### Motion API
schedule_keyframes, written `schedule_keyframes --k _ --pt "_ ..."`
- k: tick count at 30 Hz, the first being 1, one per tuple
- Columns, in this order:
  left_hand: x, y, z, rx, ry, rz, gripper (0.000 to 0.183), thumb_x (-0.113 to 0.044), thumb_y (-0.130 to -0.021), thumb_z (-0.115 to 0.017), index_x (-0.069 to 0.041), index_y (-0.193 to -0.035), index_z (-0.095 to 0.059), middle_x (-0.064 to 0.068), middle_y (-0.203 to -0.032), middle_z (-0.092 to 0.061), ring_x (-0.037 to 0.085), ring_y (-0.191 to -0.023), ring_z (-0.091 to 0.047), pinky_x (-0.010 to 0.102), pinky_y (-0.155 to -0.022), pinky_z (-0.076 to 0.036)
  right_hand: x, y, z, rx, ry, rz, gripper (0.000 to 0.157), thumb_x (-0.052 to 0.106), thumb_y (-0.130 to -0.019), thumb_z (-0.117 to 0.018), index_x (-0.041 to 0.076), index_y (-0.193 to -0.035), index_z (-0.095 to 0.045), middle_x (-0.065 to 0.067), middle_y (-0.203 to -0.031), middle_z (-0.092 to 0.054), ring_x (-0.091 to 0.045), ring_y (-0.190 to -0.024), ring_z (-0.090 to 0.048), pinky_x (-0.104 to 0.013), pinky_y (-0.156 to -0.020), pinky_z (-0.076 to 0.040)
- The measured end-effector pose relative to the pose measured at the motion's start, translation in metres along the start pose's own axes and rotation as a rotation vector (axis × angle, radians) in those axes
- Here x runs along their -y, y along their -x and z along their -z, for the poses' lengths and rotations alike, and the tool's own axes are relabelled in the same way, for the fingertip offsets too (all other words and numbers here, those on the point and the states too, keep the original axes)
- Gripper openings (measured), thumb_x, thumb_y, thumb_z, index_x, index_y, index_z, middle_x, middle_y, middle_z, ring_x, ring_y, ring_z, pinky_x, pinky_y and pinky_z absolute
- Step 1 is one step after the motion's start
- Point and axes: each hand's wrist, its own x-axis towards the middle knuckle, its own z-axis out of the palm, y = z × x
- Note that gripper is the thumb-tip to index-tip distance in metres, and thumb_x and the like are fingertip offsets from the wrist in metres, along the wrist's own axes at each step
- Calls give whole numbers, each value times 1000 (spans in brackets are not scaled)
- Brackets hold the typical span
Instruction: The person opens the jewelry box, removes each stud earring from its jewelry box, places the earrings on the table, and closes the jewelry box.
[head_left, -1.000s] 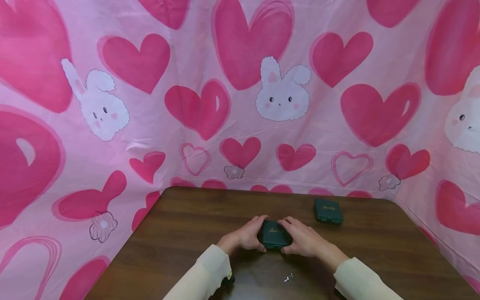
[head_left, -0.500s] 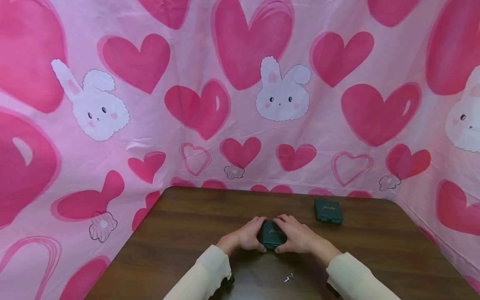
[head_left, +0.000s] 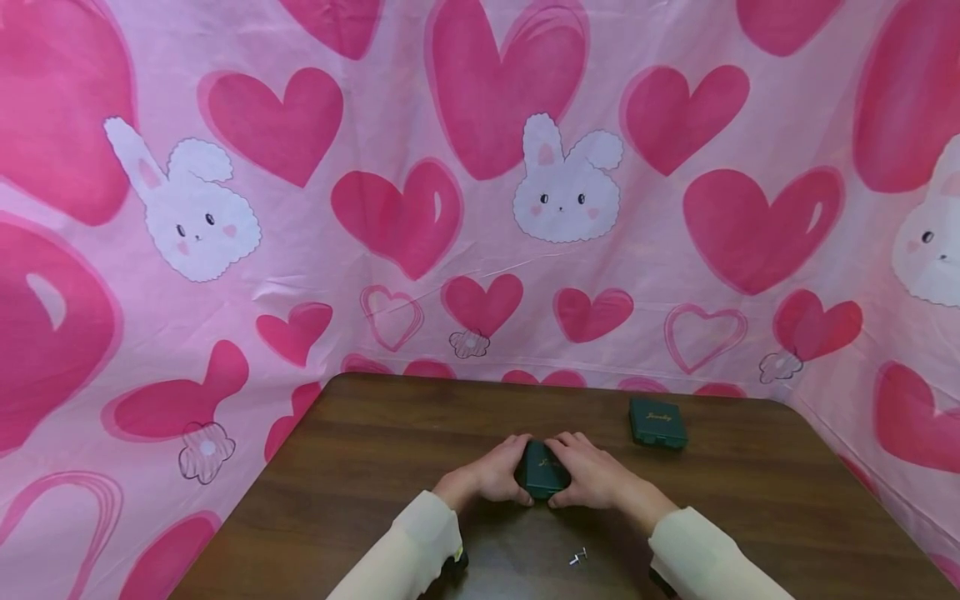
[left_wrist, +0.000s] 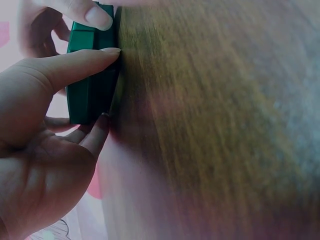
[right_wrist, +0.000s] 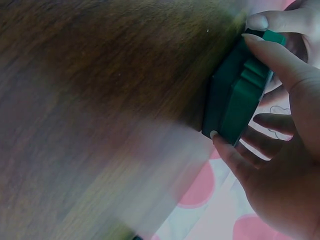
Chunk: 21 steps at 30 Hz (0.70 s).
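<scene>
A dark green jewelry box (head_left: 545, 477) with gold lettering on its lid lies on the table between both hands. My left hand (head_left: 498, 472) grips its left side, thumb at the front and fingers at the side and back. From the right, my right hand (head_left: 590, 472) holds it the same way and covers part of the lid. The left wrist view shows the closed box (left_wrist: 82, 102) with both thumbs on its front face. In the right wrist view, a fingertip touches the near corner of the box (right_wrist: 240, 107). The inside is hidden.
A second closed green jewelry box (head_left: 657, 423) stands farther back on the right of the brown wooden table (head_left: 390, 433). Small silver pieces (head_left: 578, 557) lie nearer the front edge, between the forearms. A pink heart-and-rabbit cloth (head_left: 480, 250) hangs around the table.
My right hand has shifted slightly left and covers more of the box's lid. My left hand keeps its place on the box. The second box and silver pieces have not moved.
</scene>
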Motion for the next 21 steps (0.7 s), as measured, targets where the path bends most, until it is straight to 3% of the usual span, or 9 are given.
schedule_keyframes --k 8,17,21 --pt "-6 4 2 -1 -16 3 97 -23 -77 -91 -7 -153 -34 6 -134 -50 20 -118 -51 43 -109 -45 -6 1 -2 -17 -1 22 85 40 -73 -92 -1 -139 -55 -9 -129 -57 -25 -113 -50 -51 -96 -51" --pt "20 -10 -10 -7 5 -34 98 -26 -77 -91 -16 -155 -33 1 -137 -48 15 -120 -50 42 -110 -44 -11 1 -1 -10 -22 25 86 40 -73 -92 -1 -139 -55 -11 -131 -57 -28 -115 -53 -53 -99 -50" --pt "2 0 1 11 28 -14 95 -21 -79 -90 -12 -154 -33 3 -133 -48 17 -115 -50 42 -109 -45 -13 2 -1 12 -40 6 87 37 -73 -93 0 -141 -53 -12 -135 -54 -29 -119 -53 -55 -102 -48"
